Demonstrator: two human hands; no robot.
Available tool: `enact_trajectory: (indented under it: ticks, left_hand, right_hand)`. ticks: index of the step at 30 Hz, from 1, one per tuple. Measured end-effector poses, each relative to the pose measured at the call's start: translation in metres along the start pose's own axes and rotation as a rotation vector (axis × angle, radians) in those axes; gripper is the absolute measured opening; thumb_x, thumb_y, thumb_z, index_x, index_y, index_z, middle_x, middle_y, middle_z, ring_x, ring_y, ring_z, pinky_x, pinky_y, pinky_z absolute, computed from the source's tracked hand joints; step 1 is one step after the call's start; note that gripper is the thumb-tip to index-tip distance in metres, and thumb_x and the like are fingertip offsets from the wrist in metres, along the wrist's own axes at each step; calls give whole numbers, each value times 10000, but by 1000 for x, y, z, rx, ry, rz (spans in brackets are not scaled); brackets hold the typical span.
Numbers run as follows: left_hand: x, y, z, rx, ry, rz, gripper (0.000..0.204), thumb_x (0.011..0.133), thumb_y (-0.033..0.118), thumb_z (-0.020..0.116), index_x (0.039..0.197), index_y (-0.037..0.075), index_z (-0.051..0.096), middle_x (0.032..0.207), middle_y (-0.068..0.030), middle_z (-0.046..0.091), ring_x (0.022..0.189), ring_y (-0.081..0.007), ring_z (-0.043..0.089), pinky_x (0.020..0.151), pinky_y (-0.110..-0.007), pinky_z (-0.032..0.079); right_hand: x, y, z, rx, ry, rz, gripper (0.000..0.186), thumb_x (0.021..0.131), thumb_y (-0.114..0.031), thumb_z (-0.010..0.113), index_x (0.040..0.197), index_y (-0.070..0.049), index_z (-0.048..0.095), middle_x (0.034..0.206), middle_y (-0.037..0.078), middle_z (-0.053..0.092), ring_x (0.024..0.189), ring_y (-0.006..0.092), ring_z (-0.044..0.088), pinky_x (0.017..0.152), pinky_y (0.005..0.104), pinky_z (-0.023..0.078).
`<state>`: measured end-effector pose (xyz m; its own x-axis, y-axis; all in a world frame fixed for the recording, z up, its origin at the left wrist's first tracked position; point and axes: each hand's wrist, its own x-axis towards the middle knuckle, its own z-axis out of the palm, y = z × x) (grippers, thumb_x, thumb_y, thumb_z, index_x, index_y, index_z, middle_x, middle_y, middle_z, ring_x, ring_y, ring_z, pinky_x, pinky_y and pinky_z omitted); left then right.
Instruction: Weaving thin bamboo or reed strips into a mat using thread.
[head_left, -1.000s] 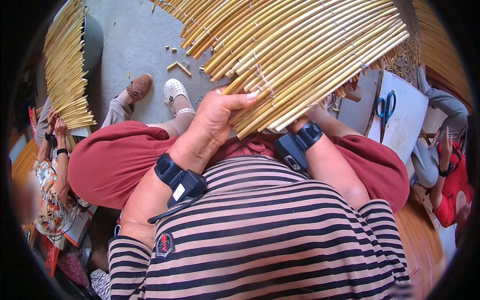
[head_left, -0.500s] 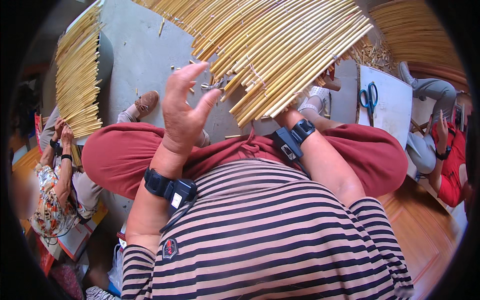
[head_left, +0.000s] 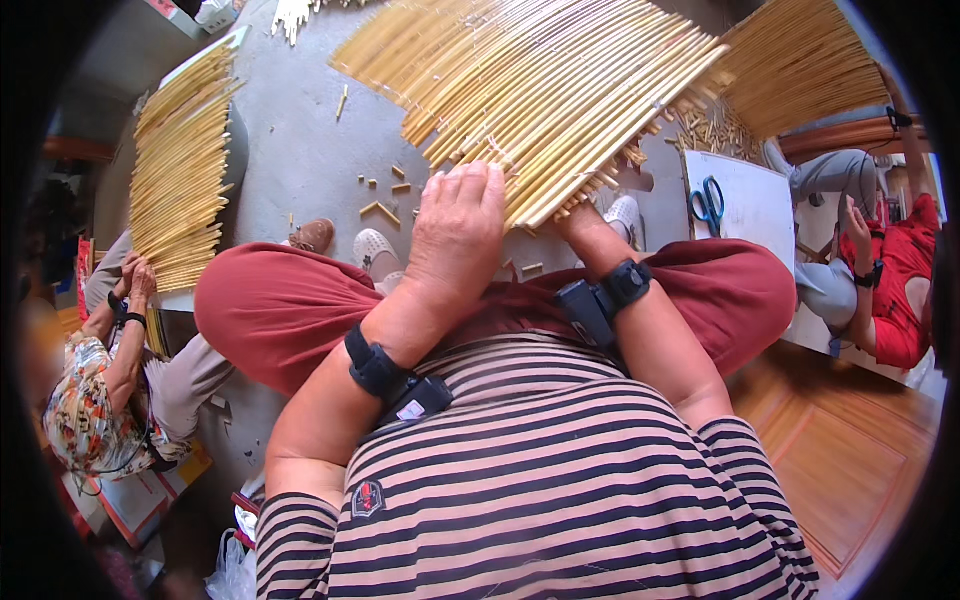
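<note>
A mat of straight yellow stalks (head_left: 570, 110), tied side by side with thin string, slopes away in front of me. My left hand (head_left: 458, 220) is closed over the stalk ends at its near left edge, fingertips curled onto them. Beneath the near right edge reaches my right hand (head_left: 585, 232); its fingers are hidden under the mat. Bits of string show on the stalks just beyond my left hand. Shorter stalk ends stick out below the mat's right edge.
Cut stalk pieces (head_left: 380, 211) litter the grey floor. Blue-handled scissors (head_left: 707, 205) lie on a white board (head_left: 740, 190) at right. At left, a co-worker's hands (head_left: 138, 275) hold another stalk mat (head_left: 180, 160). A third mat (head_left: 795, 70) stands at far right near a person in red (head_left: 900, 290).
My left hand, raised with fingers apart before, has moved right and closed on the stalk ends. The loop of string seen beside it is no longer visible. My right hand stays under the mat.
</note>
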<state>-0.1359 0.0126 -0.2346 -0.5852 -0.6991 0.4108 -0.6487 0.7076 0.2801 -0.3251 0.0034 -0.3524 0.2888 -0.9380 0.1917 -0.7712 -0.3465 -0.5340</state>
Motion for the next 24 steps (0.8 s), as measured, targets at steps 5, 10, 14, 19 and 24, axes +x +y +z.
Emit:
enact_trajectory:
  ticks: [5,10,14,19,24]
  left_hand:
    - [1,-9,-43,36,97,-230,466,728,-29,527,1192,-35,479,1108,-215,552,1016,-363,551,877,-400,447]
    - [-6,-41,-86,-209,281,-449,340,801,37,611,1138,52,573,923,-179,637,874,-327,629,733,-367,487]
    - [-2,-78,-109,-221,331,-413,309,804,118,631,1106,62,591,838,-174,654,770,-349,637,661,-407,496]
    - [24,-95,-148,-334,279,-490,236,796,165,651,1016,82,639,794,-190,641,743,-345,636,628,-381,481]
    - [45,-120,-182,-310,138,-589,190,839,85,595,1019,31,615,748,-20,632,618,-72,579,544,-219,443]
  right_hand:
    - [58,-74,-55,-168,57,-83,338,845,-238,554,1140,-75,581,1149,134,588,1078,311,543,894,391,454]
    - [108,-156,-74,-133,208,9,182,771,-197,557,732,-51,657,708,182,633,680,344,631,628,439,506]
    - [127,-181,-81,-206,130,-5,179,755,-192,560,729,-40,651,745,167,643,672,327,630,628,432,504]
    - [153,-191,-91,349,134,146,191,721,-174,560,668,3,613,653,201,578,614,331,596,593,404,474]
    - [178,-202,-94,490,203,142,197,724,-176,563,670,5,619,612,218,552,549,346,565,557,389,455]
